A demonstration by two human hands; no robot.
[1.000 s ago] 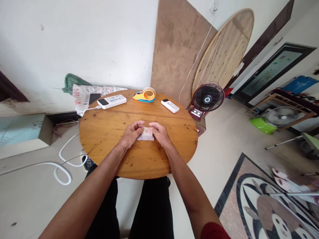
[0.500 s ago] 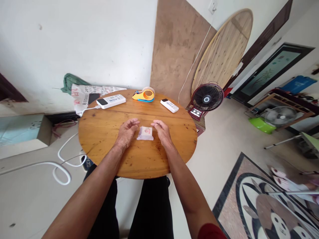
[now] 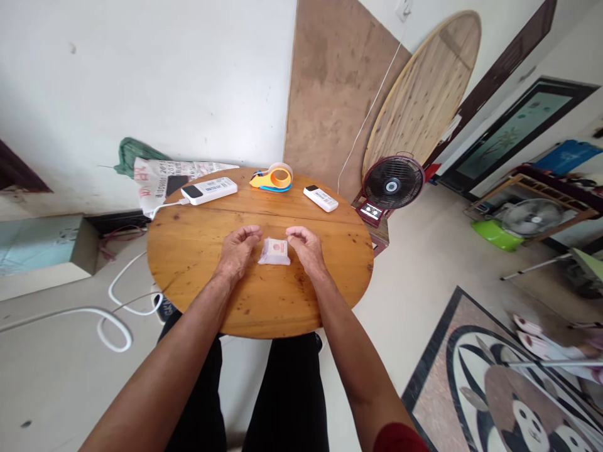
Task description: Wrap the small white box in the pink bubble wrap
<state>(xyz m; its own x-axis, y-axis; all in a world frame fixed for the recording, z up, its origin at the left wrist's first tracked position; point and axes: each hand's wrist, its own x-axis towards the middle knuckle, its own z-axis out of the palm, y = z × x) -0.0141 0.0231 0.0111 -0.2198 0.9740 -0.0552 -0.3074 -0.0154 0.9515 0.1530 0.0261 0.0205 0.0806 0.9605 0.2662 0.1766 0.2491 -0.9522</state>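
Pale packet (image 3: 275, 252) between curled left hand (image 3: 238, 251), right hand (image 3: 306, 248).

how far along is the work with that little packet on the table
Looks done: the small white packet lies flat on the round wooden table, squared up. In hand: nothing; the left hand and right hand rest open on either side, apart from it. Left: the tape dispenser at the far edge sits untouched, so any taping seems not yet done.

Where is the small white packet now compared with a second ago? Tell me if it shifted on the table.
No. The small white packet sits at the same spot on the round wooden table, just below the plank seam; only the hands let go of it.
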